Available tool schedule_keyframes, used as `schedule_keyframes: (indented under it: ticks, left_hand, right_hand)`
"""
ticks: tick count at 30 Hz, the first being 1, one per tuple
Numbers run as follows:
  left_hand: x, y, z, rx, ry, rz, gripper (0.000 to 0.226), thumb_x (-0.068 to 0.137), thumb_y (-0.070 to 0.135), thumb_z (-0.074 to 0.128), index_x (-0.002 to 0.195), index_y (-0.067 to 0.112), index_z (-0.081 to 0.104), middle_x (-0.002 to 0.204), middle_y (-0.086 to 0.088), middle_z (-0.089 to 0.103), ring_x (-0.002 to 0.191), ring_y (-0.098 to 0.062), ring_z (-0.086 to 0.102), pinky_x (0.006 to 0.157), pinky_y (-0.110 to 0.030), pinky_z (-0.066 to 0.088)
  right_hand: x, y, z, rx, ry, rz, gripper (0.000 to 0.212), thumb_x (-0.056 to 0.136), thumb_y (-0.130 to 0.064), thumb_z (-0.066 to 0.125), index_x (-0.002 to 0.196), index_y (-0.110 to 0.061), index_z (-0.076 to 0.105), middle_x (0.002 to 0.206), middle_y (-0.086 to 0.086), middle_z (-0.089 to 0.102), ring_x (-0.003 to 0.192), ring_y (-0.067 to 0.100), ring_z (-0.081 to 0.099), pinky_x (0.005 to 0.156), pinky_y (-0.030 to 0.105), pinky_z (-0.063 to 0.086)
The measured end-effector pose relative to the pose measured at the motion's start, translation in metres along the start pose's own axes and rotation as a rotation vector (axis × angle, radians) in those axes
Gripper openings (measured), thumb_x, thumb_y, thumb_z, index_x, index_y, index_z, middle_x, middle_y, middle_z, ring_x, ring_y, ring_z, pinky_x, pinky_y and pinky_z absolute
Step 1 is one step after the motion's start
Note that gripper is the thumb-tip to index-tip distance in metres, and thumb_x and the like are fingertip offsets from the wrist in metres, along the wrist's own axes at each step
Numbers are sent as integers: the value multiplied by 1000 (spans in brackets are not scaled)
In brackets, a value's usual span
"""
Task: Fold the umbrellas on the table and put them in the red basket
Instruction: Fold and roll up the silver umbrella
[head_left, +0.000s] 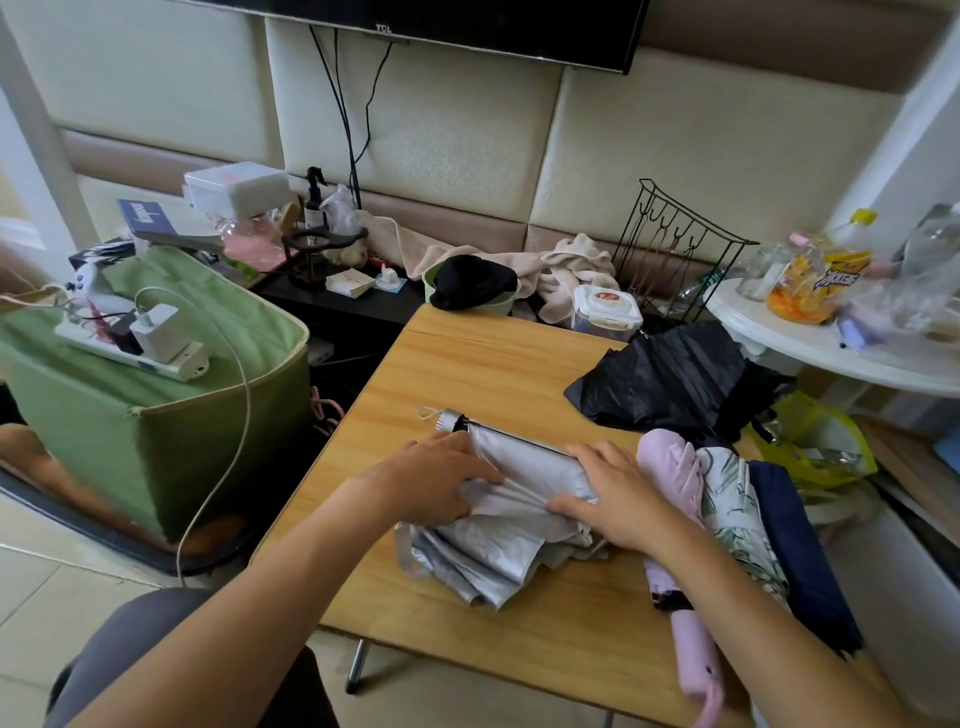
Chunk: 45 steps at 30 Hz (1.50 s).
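Tabletop: pale wood, folding leg showing under the near edge; it carries every umbrella in view.
Green fabric box: stands left of the tabletop, with a white power strip and plugged chargers on its lid.
Black umbrella: loose and unfolded, spread over the far right corner of the tabletop and hanging past its edge.
Silver umbrella: lies across the middle of the tabletop, handle end pointing far-left; the canopy is partly gathered along the shaft, with loose pleats fanning toward the near edge.
Navy umbrella: at the right edge of the tabletop, collapsed, lying lengthwise beside the floral one.
Floral umbrella: white with a green leaf print, collapsed, between the navy and the pink.
Pink umbrella: collapsed, just right of the silver one, its handle reaching past the near edge.
Left hand: rests on the silver canopy near the handle end — grip closed on the fabric, thumb and fingers bunching a fold.
Right hand: on the other end of the same canopy, fingers bent over the shaft and thumb pinching the cloth — its grip clamped on it too.
Silver handle cap: metal, with a white wrist loop, lying flat on the wood.
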<state>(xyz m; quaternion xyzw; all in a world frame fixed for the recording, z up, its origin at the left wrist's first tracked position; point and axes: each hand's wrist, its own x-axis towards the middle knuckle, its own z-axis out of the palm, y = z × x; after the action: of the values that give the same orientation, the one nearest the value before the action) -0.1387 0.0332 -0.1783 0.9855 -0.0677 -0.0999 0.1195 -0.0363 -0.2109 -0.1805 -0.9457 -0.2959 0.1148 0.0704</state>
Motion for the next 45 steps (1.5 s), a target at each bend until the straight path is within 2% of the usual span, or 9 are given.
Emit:
schedule_keyframes:
  ticks: [4,7,10,13,17,27,31,36,45]
  left_hand:
    - [3,3,-5,-50,-15,-34,44,96,38,51,139,42,60,136,3,51,133,-15,44,112,-42,40]
    - [10,3,-8,-89,290,-29,29,95,34,48,96,20,73,99,-1,71,93,-23,68,79,-38,57]
    - [23,-1,-13,13,496,54,23,92,32,68,114,25,65,114,5,60,108,-15,56,87,-30,45]
    - [36,-5,-15,133,359,47,59,86,36,71,142,31,52,139,7,49,133,-16,40,108,-38,31]
    - [45,-12,-19,137,197,-33,50,89,31,63,138,28,56,129,1,59,124,-22,55,102,-39,33]
    - [43,-44,-22,83,181,-5,51,97,24,65,145,34,54,131,2,57,126,-20,51,97,-36,41]
    - [41,-48,-17,79,227,2,52,98,23,63,147,35,52,134,4,57,129,-19,50,103,-37,39]
    - [39,-52,-13,21,210,6,52,100,18,60,148,37,50,131,5,57,127,-19,50,102,-38,41]
    - [30,-53,-12,-66,314,63,52,92,14,67,137,39,55,133,9,51,127,-13,44,104,-39,38]
  right_hand:
    - [5,2,-4,-12,-19,22,78,85,-71,65,138,-17,46,136,2,47,129,24,44,102,38,42]
    - [9,6,-3,40,16,-49,61,82,-71,69,108,-18,50,108,-5,52,105,19,51,81,36,42]
    - [12,8,-4,46,77,-113,56,82,-68,72,99,-22,45,97,-9,49,95,15,49,73,34,35]
    - [18,3,-6,22,136,-170,53,84,-63,73,99,-19,47,98,-6,50,94,16,48,73,34,35]
    - [29,-3,-4,1,200,-206,49,88,-58,72,104,-19,47,106,-5,49,98,13,43,75,33,35]
    - [37,-2,-10,-37,64,-162,34,96,-30,65,118,-22,40,120,-2,49,110,20,49,90,40,48]
    - [32,0,-5,-87,143,-209,41,100,-33,62,133,-18,42,131,-1,47,124,18,46,88,29,40]
    - [21,15,-11,19,16,-196,49,101,-34,59,143,-22,38,141,-4,43,134,15,39,104,34,40]
    - [14,-2,4,-218,262,-166,34,98,-16,56,129,-17,42,129,3,49,122,25,48,95,38,48]
